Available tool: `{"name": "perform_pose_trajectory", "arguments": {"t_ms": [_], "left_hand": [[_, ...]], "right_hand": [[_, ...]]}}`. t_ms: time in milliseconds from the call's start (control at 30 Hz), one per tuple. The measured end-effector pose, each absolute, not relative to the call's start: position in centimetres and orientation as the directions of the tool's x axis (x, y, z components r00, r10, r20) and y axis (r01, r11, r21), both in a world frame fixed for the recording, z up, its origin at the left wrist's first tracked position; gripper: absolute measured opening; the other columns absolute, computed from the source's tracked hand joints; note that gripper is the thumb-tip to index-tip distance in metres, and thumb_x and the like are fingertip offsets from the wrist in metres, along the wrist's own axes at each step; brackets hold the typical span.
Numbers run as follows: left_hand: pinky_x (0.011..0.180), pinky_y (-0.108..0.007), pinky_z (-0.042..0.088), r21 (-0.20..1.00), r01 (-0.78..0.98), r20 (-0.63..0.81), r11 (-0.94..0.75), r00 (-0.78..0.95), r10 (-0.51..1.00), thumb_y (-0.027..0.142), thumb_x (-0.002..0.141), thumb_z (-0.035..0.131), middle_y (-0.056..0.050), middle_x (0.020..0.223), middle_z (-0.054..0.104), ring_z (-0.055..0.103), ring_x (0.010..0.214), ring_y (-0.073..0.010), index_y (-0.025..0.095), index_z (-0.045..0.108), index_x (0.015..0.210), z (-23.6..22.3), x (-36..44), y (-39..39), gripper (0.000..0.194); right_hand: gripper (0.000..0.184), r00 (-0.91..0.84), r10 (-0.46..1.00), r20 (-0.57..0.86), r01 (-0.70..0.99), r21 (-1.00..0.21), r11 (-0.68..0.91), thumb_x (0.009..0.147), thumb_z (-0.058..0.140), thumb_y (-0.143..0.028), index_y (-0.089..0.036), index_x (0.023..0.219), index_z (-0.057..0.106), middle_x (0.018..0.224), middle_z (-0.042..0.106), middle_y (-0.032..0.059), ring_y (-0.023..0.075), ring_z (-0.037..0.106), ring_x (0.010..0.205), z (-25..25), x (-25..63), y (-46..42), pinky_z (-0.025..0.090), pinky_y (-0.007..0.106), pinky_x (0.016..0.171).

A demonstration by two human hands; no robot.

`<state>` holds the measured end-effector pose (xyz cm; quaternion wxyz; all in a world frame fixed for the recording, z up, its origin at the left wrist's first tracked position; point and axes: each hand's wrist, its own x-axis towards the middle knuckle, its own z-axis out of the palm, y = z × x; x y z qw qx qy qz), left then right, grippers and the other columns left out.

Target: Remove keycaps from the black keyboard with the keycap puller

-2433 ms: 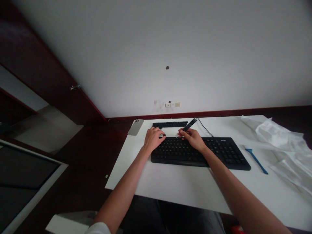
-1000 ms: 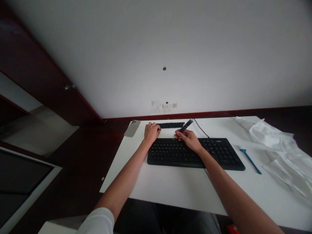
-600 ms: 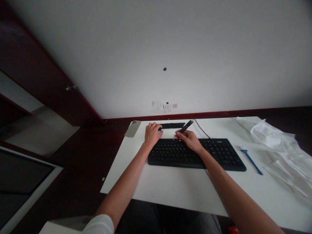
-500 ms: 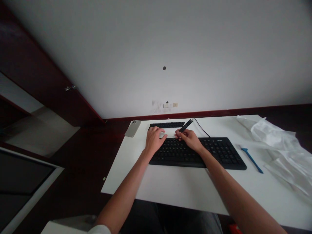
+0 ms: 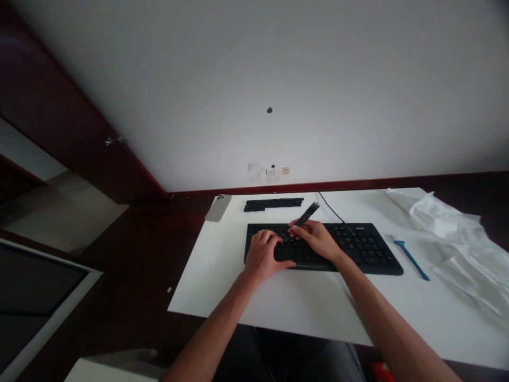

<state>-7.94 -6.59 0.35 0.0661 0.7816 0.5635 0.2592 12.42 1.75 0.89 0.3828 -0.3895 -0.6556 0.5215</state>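
A black keyboard [image 5: 358,246] lies on the white table [image 5: 286,302]. My left hand [image 5: 264,254] rests on its left part with the fingers laid flat over the keys. My right hand [image 5: 316,239] is closed round a black pen-shaped tool [image 5: 307,214], its tip pointing down at the keys in the upper left area. Behind the keyboard, near the wall, lies a row of loose black keycaps [image 5: 273,203].
A phone [image 5: 217,207] lies face down at the table's far left corner. A blue plastic tool [image 5: 411,258] sits right of the keyboard, and crumpled white wrapping [image 5: 453,233] covers the table's right side. The keyboard's cable [image 5: 330,207] runs towards the wall.
My left hand has come back from the keycap row behind the keyboard and now lies on the keyboard's left keys. My right hand with the tool has moved slightly nearer over the keys.
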Motion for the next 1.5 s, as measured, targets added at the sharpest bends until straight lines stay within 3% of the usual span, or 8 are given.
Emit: {"name": "perform_pose_trajectory", "arguments": {"t_ms": [200, 400, 533, 733, 900, 1167, 1300, 1500], "left_hand": [[0.098, -0.048, 0.044, 0.375, 0.859, 0.312, -0.349, 0.238, 0.920, 0.066, 0.068, 0.084, -0.007, 0.110, 0.061, 0.056, 0.108, -0.0300, 0.024, 0.064, 0.112, -0.1, -7.9, -6.4, 0.064], [0.097, -0.048, 0.045, 0.371, 0.850, 0.332, -0.375, 0.255, 0.908, 0.064, 0.070, 0.084, -0.007, 0.110, 0.062, 0.056, 0.108, -0.0290, 0.022, 0.063, 0.112, -0.1, -8.0, -6.4, 0.063], [0.096, -0.046, 0.046, 0.396, 0.836, 0.349, -0.380, 0.246, 0.904, 0.056, 0.073, 0.085, -0.007, 0.111, 0.062, 0.055, 0.109, -0.0282, 0.023, 0.063, 0.111, 0.3, -8.1, -6.6, 0.055], [0.096, -0.043, 0.048, 0.474, 0.827, 0.375, -0.301, 0.119, 0.919, 0.029, 0.086, 0.077, -0.006, 0.109, 0.064, 0.056, 0.109, -0.0261, 0.024, 0.064, 0.109, 0.6, -8.4, -6.5, 0.027], [0.095, -0.044, 0.048, 0.466, 0.825, 0.342, -0.319, 0.165, 0.925, 0.031, 0.090, 0.073, -0.006, 0.104, 0.067, 0.058, 0.107, -0.0262, 0.026, 0.073, 0.106, 0.3, -8.4, -6.0, 0.017], [0.092, -0.042, 0.047, 0.486, 0.830, 0.298, -0.273, 0.136, 0.945, 0.030, 0.088, 0.076, -0.004, 0.102, 0.070, 0.058, 0.104, -0.0252, 0.026, 0.076, 0.100, 0.3, -8.1, -5.4, 0.012], [0.092, -0.043, 0.047, 0.482, 0.836, 0.283, -0.263, 0.135, 0.950, 0.030, 0.089, 0.074, -0.004, 0.101, 0.070, 0.058, 0.104, -0.0258, 0.026, 0.075, 0.099, 0.4, -8.1, -5.4, 0.011], [0.093, -0.043, 0.046, 0.493, 0.821, 0.319, -0.290, 0.139, 0.937, 0.034, 0.086, 0.077, -0.005, 0.105, 0.070, 0.058, 0.105, -0.0268, 0.025, 0.070, 0.107, 0.0, -8.4, -5.8, 0.024]], "right_hand": [[0.036, -0.427, 0.896, 0.123, 0.267, -0.929, 0.256, 0.091, 0.068, -0.050, -0.019, 0.107, 0.076, 0.081, 0.078, 0.0056, 0.0251, 0.072, 0.073, 0.5, 12.1, 1.1, 0.056, 0.033, 0.067], [0.031, -0.431, 0.885, 0.173, 0.286, -0.905, 0.316, 0.090, 0.069, -0.046, -0.022, 0.107, 0.078, 0.075, 0.076, 0.0040, 0.0253, 0.071, 0.068, 0.6, 11.6, 0.8, 0.055, 0.034, 0.065], [0.026, -0.480, 0.862, 0.161, 0.361, -0.859, 0.362, 0.094, 0.063, -0.040, -0.021, 0.107, 0.076, 0.079, 0.077, 0.0027, 0.0230, 0.070, 0.069, 1.4, 11.4, 0.3, 0.054, 0.032, 0.066], [0.023, -0.587, 0.787, 0.193, 0.326, -0.833, 0.447, 0.095, 0.063, -0.035, -0.025, 0.108, 0.078, 0.096, 0.079, 0.0049, 0.0250, 0.073, 0.083, 3.0, 11.2, -0.5, 0.055, 0.033, 0.076], [0.024, -0.655, 0.735, 0.175, 0.355, -0.788, 0.503, 0.096, 0.063, -0.037, -0.026, 0.110, 0.079, 0.095, 0.078, 0.0058, 0.0245, 0.070, 0.080, 3.4, 11.8, -0.4, 0.054, 0.033, 0.075], [0.028, -0.668, 0.733, 0.129, 0.236, -0.897, 0.374, 0.093, 0.066, -0.041, -0.026, 0.115, 0.077, 0.114, 0.076, 0.0057, 0.0281, 0.068, 0.103, 2.0, 13.5, 1.0, 0.054, 0.040, 0.095], [0.030, -0.662, 0.739, 0.124, 0.221, -0.910, 0.351, 0.094, 0.064, -0.043, -0.024, 0.114, 0.077, 0.109, 0.077, 0.0052, 0.0266, 0.069, 0.096, 2.4, 13.1, 0.9, 0.054, 0.037, 0.090], [0.024, -0.615, 0.773, 0.157, 0.385, -0.796, 0.467, 0.098, 0.059, -0.037, -0.023, 0.107, 0.076, 0.097, 0.079, 0.0054, 0.0254, 0.072, 0.086, 3.8, 11.0, 0.2, 0.053, 0.033, 0.080]]}}
